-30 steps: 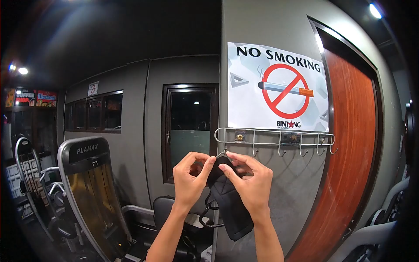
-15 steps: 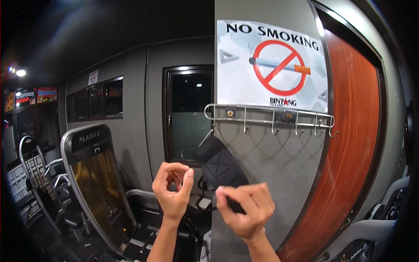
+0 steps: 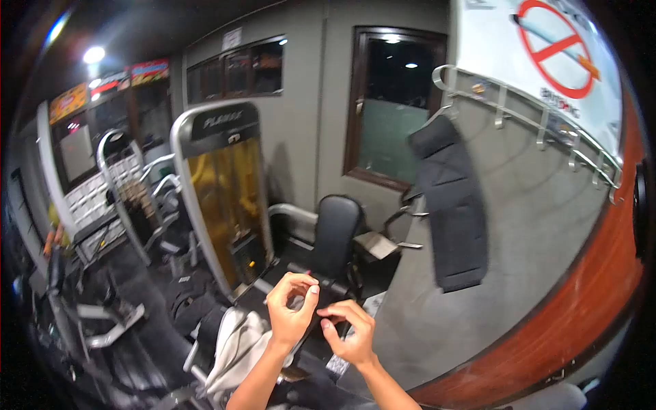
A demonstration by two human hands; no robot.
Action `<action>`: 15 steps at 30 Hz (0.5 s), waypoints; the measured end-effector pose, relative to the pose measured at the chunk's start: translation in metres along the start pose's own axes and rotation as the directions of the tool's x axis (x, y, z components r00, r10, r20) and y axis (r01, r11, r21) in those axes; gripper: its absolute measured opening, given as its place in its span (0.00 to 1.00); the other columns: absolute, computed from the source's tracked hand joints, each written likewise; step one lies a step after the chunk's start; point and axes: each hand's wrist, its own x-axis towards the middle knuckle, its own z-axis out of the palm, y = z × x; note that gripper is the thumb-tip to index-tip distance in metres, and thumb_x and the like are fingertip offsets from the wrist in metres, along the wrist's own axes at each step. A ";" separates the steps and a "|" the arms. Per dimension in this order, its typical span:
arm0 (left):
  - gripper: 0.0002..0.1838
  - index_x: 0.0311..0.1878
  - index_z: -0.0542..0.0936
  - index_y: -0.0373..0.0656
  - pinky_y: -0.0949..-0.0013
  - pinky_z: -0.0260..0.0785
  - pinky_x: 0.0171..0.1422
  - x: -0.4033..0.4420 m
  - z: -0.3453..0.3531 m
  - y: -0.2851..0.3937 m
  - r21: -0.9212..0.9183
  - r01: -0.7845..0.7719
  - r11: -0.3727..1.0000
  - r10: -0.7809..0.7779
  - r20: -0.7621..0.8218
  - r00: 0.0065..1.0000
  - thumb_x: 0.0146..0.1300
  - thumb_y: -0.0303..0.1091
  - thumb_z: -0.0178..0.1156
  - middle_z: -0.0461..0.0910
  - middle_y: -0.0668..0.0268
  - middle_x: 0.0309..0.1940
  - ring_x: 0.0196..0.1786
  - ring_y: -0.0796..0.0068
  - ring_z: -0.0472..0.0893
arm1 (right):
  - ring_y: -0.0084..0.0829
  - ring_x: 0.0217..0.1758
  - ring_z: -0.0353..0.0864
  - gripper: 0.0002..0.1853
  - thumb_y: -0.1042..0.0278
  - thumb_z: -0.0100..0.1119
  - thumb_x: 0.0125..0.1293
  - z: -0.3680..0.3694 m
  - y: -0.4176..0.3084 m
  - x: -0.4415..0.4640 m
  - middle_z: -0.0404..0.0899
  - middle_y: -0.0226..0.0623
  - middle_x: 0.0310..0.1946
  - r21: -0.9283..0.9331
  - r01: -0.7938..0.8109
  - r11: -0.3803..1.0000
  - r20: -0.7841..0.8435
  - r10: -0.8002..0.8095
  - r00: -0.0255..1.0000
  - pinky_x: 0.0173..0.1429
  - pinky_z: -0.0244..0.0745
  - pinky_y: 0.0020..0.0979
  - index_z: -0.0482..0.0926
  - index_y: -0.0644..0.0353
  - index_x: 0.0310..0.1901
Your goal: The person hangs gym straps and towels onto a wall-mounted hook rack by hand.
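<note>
A smooth, matte grey wall (image 3: pixel 533 198) takes up much of the right side of the view, giving the fittings on it a flat, firm backing. Left of it stands a weight machine (image 3: pixel 224 191), its tall rounded frame enclosing a glossy, yellowish panel, presumably to shield the moving stack. At the far right a reddish-brown wooden door (image 3: pixel 581 314) with visible grain bends into an arc through the wide lens. A glossy white poster (image 3: pixel 478 41) with a red barred ring sits high, probably so that it is easily read. Below it runs a hook rack (image 3: pixel 543 130) of thin, shiny metal rod, fixed along the wall so that things can hang off the floor. From its left end hangs the black padded strap (image 3: pixel 454 205), broad, soft-looking, stitched across, its free end squared off; its weight seems to pull it straight. The left hand (image 3: pixel 292 318) and right hand (image 3: pixel 352 338) are near each other, below and left of the strap, touching neither it nor anything else. Their fingers (image 3: pixel 294 278) are released and loosely curled, holding nothing. Smallest is the slim metal loop (image 3: pixel 437 117) that carries the strap's upper end.
</note>
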 end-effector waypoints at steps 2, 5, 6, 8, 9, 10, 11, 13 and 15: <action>0.03 0.42 0.79 0.40 0.77 0.69 0.42 -0.024 -0.021 -0.014 0.059 0.075 0.995 -0.072 -0.059 0.996 0.68 0.25 0.64 0.80 0.72 0.34 0.35 0.86 0.77 | 0.27 0.43 0.85 0.11 0.81 0.67 0.57 0.022 0.021 -0.017 0.84 0.38 0.42 0.110 -0.116 0.987 0.073 0.109 0.991 0.39 0.83 0.25 0.87 0.61 0.43; 0.03 0.42 0.82 0.39 0.77 0.73 0.41 -0.059 -0.050 -0.037 0.080 0.171 0.982 -0.156 -0.164 0.974 0.66 0.23 0.65 0.83 0.71 0.33 0.34 0.85 0.80 | 0.27 0.44 0.85 0.11 0.80 0.67 0.59 0.052 0.045 -0.040 0.84 0.37 0.43 0.165 -0.205 0.965 0.186 0.173 0.967 0.41 0.84 0.25 0.87 0.61 0.44; 0.03 0.42 0.82 0.39 0.77 0.73 0.41 -0.069 -0.059 -0.041 0.105 0.209 0.972 -0.188 -0.180 0.965 0.66 0.23 0.65 0.83 0.70 0.33 0.34 0.85 0.80 | 0.27 0.44 0.85 0.11 0.80 0.67 0.59 0.062 0.053 -0.048 0.84 0.37 0.44 0.172 -0.243 0.955 0.225 0.203 0.953 0.41 0.84 0.26 0.87 0.61 0.44; 0.03 0.42 0.82 0.38 0.75 0.74 0.41 -0.085 -0.077 -0.048 0.149 0.260 0.954 -0.223 -0.229 0.948 0.66 0.22 0.65 0.83 0.69 0.34 0.33 0.83 0.81 | 0.28 0.46 0.85 0.11 0.79 0.67 0.60 0.078 0.058 -0.057 0.84 0.37 0.45 0.186 -0.322 0.928 0.302 0.258 0.918 0.43 0.85 0.27 0.87 0.59 0.45; 0.03 0.42 0.82 0.38 0.75 0.74 0.41 -0.092 -0.085 -0.050 0.161 0.277 0.947 -0.232 -0.254 0.939 0.66 0.22 0.65 0.83 0.69 0.34 0.33 0.83 0.81 | 0.28 0.47 0.85 0.11 0.78 0.67 0.61 0.085 0.061 -0.061 0.83 0.36 0.46 0.168 -0.353 0.920 0.344 0.281 0.896 0.43 0.85 0.28 0.87 0.57 0.45; 0.03 0.41 0.82 0.38 0.75 0.74 0.41 -0.097 -0.095 -0.053 0.229 0.272 0.935 -0.206 -0.275 0.939 0.65 0.22 0.65 0.83 0.69 0.33 0.32 0.82 0.81 | 0.29 0.47 0.86 0.11 0.78 0.67 0.61 0.092 0.063 -0.064 0.83 0.36 0.46 0.159 -0.360 0.919 0.369 0.283 0.885 0.44 0.85 0.28 0.87 0.57 0.45; 0.03 0.40 0.82 0.38 0.75 0.74 0.41 -0.102 -0.104 -0.055 0.297 0.268 0.916 -0.180 -0.292 0.939 0.64 0.22 0.65 0.83 0.68 0.33 0.32 0.81 0.81 | 0.29 0.47 0.86 0.11 0.78 0.66 0.61 0.099 0.064 -0.066 0.83 0.36 0.47 0.150 -0.366 0.918 0.392 0.285 0.875 0.44 0.85 0.28 0.87 0.57 0.45; 0.03 0.36 0.83 0.37 0.71 0.73 0.45 -0.106 -0.122 -0.052 0.403 0.277 0.872 -0.138 -0.341 0.930 0.59 0.22 0.67 0.82 0.65 0.33 0.37 0.75 0.81 | 0.32 0.48 0.86 0.13 0.75 0.68 0.61 0.115 0.067 -0.066 0.82 0.37 0.47 0.155 -0.364 0.918 0.438 0.266 0.859 0.47 0.86 0.29 0.86 0.58 0.48; 0.05 0.36 0.83 0.37 0.67 0.72 0.49 -0.108 -0.144 -0.050 0.570 0.271 0.775 -0.076 -0.342 0.937 0.57 0.22 0.68 0.82 0.64 0.33 0.40 0.70 0.80 | 0.32 0.49 0.86 0.13 0.74 0.68 0.61 0.134 0.064 -0.061 0.82 0.38 0.48 0.167 -0.337 0.926 0.465 0.228 0.856 0.47 0.85 0.29 0.85 0.60 0.48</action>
